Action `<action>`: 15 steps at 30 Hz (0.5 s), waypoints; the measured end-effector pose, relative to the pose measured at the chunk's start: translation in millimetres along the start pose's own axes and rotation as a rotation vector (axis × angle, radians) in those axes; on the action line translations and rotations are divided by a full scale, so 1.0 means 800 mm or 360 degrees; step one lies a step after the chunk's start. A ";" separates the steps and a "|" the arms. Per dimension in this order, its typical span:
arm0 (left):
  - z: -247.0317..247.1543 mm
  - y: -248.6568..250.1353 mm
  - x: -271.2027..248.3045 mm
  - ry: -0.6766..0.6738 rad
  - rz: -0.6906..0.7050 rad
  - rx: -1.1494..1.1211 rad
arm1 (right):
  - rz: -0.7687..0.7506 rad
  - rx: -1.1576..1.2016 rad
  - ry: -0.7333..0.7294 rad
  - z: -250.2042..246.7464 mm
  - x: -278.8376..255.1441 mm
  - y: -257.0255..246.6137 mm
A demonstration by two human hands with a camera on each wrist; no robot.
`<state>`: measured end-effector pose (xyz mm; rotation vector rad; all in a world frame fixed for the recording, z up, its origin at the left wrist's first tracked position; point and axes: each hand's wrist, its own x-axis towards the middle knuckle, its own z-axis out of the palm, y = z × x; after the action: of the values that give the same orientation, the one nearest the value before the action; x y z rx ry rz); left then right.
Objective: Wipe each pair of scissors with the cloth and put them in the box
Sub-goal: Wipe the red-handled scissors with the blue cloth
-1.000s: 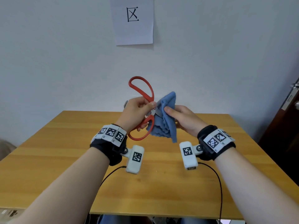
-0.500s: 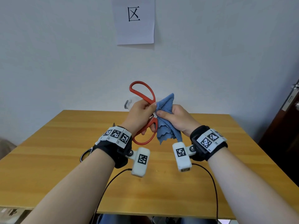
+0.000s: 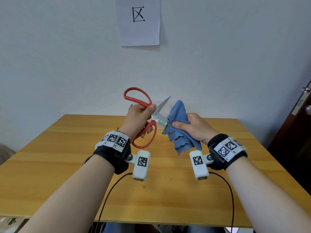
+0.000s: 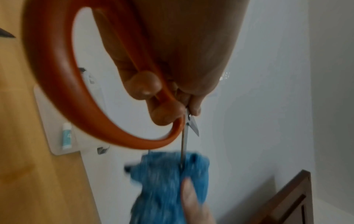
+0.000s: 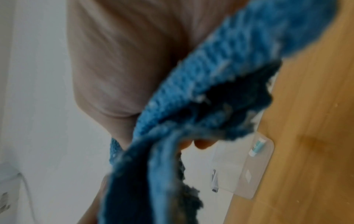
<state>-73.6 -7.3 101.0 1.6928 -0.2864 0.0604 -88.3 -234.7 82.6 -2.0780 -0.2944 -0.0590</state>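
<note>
My left hand [image 3: 148, 118] grips the red-handled scissors [image 3: 143, 135] by the handles near the pivot, in the air above the wooden table [image 3: 67, 174]. The blades are spread: one points up and to the right, bare, and the other runs into the blue cloth [image 3: 180, 130]. My right hand [image 3: 190, 125] pinches the bunched cloth around that lower blade. In the left wrist view the red handle [image 4: 118, 134] loops past the curled fingers and the blade enters the cloth [image 4: 162, 181]. A clear plastic box [image 5: 254, 163] lies on the table against the wall, behind the hands.
The box [image 4: 57, 121] holds a small teal-and-white item. A dark loop [image 3: 86, 160] peeks out from under my left wrist on the table. A paper sign [image 3: 139, 21] hangs on the wall. A brown door [image 3: 299, 132] stands at the right.
The right hand has drawn the cloth rightwards along the blade, away from the pivot. The blades now stand spread, with the upper one bare. Both hands have risen slightly.
</note>
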 end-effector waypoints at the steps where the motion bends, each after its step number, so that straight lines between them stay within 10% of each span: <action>1: -0.008 0.001 0.003 0.0072 -0.0019 -0.0046 | 0.0027 0.0014 0.0025 -0.006 -0.003 0.004; 6: -0.036 0.012 0.011 0.0161 -0.0046 -0.0023 | 0.0112 0.0272 0.0205 -0.021 -0.003 0.013; 15: 0.013 0.014 0.001 -0.0057 0.0118 0.0132 | 0.0050 0.0554 -0.0142 0.034 0.016 -0.032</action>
<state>-76.7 -18.7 110.3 1.7666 -0.3780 0.0979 -84.4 -196.7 92.2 -1.7408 -0.3030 0.0979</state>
